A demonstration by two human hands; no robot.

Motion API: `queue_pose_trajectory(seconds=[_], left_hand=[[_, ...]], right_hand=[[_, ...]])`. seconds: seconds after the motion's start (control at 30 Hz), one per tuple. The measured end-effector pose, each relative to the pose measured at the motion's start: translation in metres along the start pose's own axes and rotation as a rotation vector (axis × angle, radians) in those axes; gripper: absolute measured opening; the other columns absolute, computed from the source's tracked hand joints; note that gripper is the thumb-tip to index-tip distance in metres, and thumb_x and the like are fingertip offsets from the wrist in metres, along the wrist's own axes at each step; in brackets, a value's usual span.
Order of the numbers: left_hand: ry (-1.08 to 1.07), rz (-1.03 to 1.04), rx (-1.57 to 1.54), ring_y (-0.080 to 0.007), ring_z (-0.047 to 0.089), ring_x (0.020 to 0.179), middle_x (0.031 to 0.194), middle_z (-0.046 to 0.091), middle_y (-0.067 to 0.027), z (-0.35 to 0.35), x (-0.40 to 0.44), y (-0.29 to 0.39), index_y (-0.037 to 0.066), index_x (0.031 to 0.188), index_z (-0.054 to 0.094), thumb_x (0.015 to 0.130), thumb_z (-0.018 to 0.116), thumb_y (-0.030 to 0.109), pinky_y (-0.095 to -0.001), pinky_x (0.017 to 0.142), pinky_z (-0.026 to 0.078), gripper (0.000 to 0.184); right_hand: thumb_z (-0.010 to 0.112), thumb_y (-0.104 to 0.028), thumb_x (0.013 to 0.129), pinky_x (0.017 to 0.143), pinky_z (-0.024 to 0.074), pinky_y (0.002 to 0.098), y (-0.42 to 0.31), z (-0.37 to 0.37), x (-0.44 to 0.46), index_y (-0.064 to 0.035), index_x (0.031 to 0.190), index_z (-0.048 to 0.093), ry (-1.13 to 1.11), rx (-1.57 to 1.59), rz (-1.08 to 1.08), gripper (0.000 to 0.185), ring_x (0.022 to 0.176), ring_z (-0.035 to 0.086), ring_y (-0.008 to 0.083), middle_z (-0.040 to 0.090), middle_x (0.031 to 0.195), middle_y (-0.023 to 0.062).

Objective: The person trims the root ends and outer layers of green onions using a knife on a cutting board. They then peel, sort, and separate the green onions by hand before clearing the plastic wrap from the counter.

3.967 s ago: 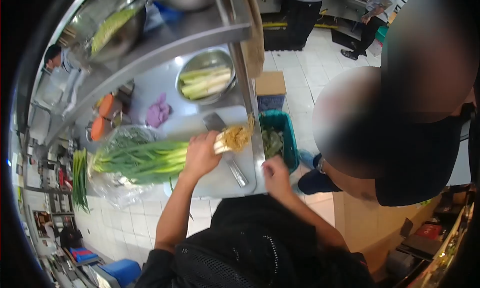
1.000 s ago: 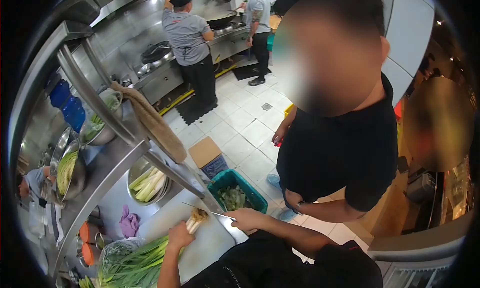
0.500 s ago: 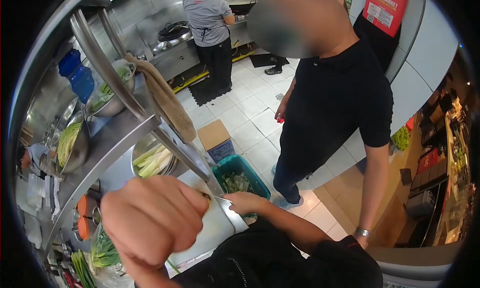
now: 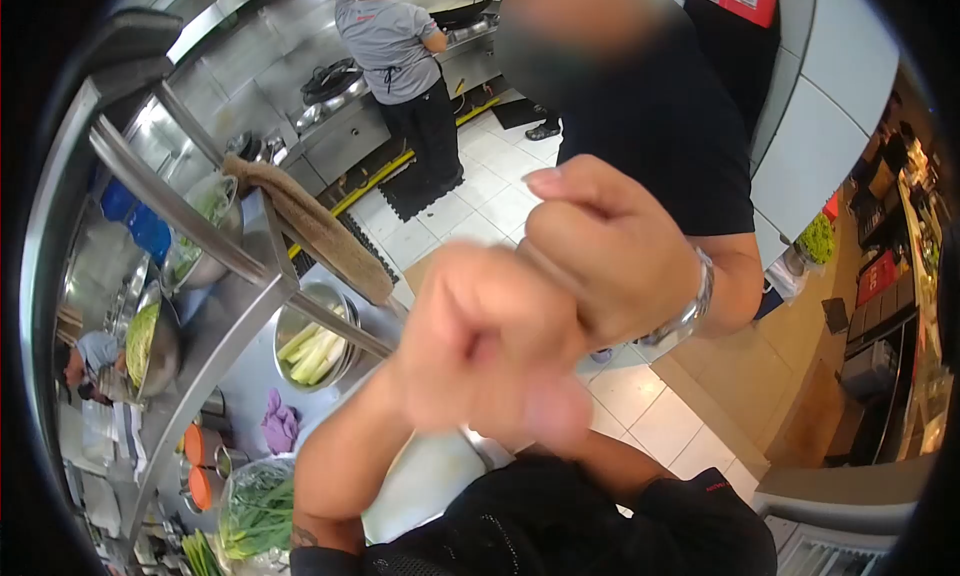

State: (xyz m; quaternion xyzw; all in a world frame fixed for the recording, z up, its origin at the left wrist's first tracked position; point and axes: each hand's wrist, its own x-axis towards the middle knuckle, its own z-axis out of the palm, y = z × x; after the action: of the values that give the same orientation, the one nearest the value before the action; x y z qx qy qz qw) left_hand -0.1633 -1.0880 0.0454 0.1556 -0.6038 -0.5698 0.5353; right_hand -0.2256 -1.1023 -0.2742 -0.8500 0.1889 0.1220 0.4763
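Note:
My left hand is raised in front of me, blurred and curled into a fist with nothing visible in it. Against its far right side is another person's fist, its arm wearing a metal wristwatch. The two fists overlap in view and seem to touch. Behind my left fist my right hand is hidden; only its forearm shows. Below lies the white cutting board, partly covered by my arm.
A steel bowl of cut pale green stalks and a purple cloth sit on the counter. Bagged leafy greens lie nearer. A brown towel hangs over the steel shelf. Another worker stands at the stoves.
My left fist has moved right to meet the other person's fist, which has come up from their side. My right hand, earlier holding a knife at the board, is now hidden.

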Motion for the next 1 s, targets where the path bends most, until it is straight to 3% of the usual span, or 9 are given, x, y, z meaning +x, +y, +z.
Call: queue_pose_trajectory(seconds=[0.17, 0.23, 0.27, 0.43, 0.53, 0.6, 0.7, 0.77, 1.0], left_hand=[[0.131, -0.043, -0.100, -0.0059, 0.054, 0.071, 0.074, 0.059, 0.0025, -0.033, -0.001, -0.017, 0.002, 0.079, 0.061, 0.094, 0.078, 0.026, -0.0261, 0.062, 0.041, 0.033], [0.152, -0.141, 0.312, -0.0137, 0.059, 0.078, 0.084, 0.062, -0.0029, -0.041, -0.021, -0.010, 0.002, 0.090, 0.064, 0.094, 0.078, 0.049, -0.0311, 0.068, 0.044, 0.050], [0.204, -0.318, 0.398, -0.0166, 0.065, 0.094, 0.096, 0.068, -0.0040, -0.053, -0.043, -0.005, -0.002, 0.110, 0.070, 0.089, 0.084, 0.047, -0.0312, 0.086, 0.051, 0.055], [0.414, -0.878, 0.818, -0.0204, 0.068, 0.111, 0.126, 0.071, -0.0124, -0.115, -0.221, -0.025, 0.002, 0.132, 0.068, 0.082, 0.091, 0.045, -0.0357, 0.099, 0.053, 0.069], [0.415, -1.043, 1.070, -0.0322, 0.062, 0.133, 0.144, 0.063, -0.0196, -0.119, -0.332, -0.056, 0.001, 0.147, 0.058, 0.074, 0.094, 0.050, -0.0454, 0.111, 0.048, 0.095], [0.341, -1.202, 1.472, -0.0392, 0.046, 0.149, 0.153, 0.056, -0.0239, -0.112, -0.375, -0.084, 0.000, 0.156, 0.047, 0.066, 0.095, 0.057, -0.0559, 0.124, 0.033, 0.116], [0.356, -1.180, 1.562, -0.0383, 0.042, 0.152, 0.158, 0.051, -0.0239, -0.115, -0.399, -0.121, 0.001, 0.160, 0.040, 0.063, 0.095, 0.059, -0.0594, 0.125, 0.028, 0.126], [0.423, -1.153, 1.523, -0.0399, 0.053, 0.142, 0.146, 0.060, -0.0258, -0.125, -0.398, -0.128, 0.002, 0.154, 0.049, 0.064, 0.095, 0.054, -0.0565, 0.121, 0.036, 0.113], [0.435, -1.362, 1.497, -0.0439, 0.074, 0.098, 0.102, 0.076, -0.0243, -0.138, -0.406, -0.146, 0.003, 0.115, 0.068, 0.077, 0.077, 0.023, -0.0544, 0.090, 0.058, 0.043]], right_hand=[[0.061, -0.018, 0.095, 0.098, 0.0535, 0.0549, 0.007, 0.004, 0.011, -0.0050, 0.144, 0.056, -0.010, -0.070, -0.026, 0.051, 0.116, 0.068, 0.0467, 0.071, 0.124, 0.0282], [0.063, -0.020, 0.096, 0.098, 0.0533, 0.0554, 0.015, 0.011, 0.018, -0.0054, 0.144, 0.055, -0.017, -0.077, -0.046, 0.052, 0.116, 0.068, 0.0470, 0.071, 0.124, 0.0284], [0.064, -0.023, 0.097, 0.098, 0.0531, 0.0559, 0.015, 0.013, 0.020, -0.0057, 0.145, 0.054, 0.026, -0.066, -0.041, 0.052, 0.116, 0.067, 0.0473, 0.071, 0.123, 0.0286], [0.065, -0.024, 0.098, 0.098, 0.0529, 0.0572, 0.020, 0.019, 0.019, -0.0055, 0.144, 0.051, 0.030, -0.058, -0.086, 0.052, 0.116, 0.068, 0.0486, 0.071, 0.121, 0.0303], [0.066, -0.022, 0.098, 0.093, 0.0549, 0.0533, 0.021, 0.023, 0.019, -0.0037, 0.153, 0.047, 0.022, -0.016, -0.064, 0.061, 0.107, 0.070, 0.0494, 0.072, 0.113, 0.0327], [0.065, -0.021, 0.099, 0.091, 0.0557, 0.0521, 0.029, 0.031, 0.024, -0.0030, 0.153, 0.048, 0.033, -0.002, -0.090, 0.060, 0.105, 0.071, 0.0480, 0.072, 0.110, 0.0322], [0.066, -0.018, 0.099, 0.086, 0.0577, 0.0471, 0.004, 0.007, 0.015, -0.0043, 0.152, 0.050, -0.053, 0.077, 0.001, 0.057, 0.094, 0.074, 0.0411, 0.073, 0.101, 0.0281], [0.069, -0.021, 0.096, 0.098, 0.0530, 0.0503, 0.007, 0.003, 0.011, -0.0022, 0.150, 0.051, 0.002, 0.182, -0.080, 0.059, 0.112, 0.069, 0.0458, 0.070, 0.121, 0.0312], [0.071, -0.013, 0.096, 0.088, 0.0564, 0.0440, 0.036, 0.018, -0.037, -0.0072, 0.155, 0.051, 0.206, 0.158, -0.039, 0.062, 0.095, 0.072, 0.0385, 0.073, 0.112, 0.0259]])
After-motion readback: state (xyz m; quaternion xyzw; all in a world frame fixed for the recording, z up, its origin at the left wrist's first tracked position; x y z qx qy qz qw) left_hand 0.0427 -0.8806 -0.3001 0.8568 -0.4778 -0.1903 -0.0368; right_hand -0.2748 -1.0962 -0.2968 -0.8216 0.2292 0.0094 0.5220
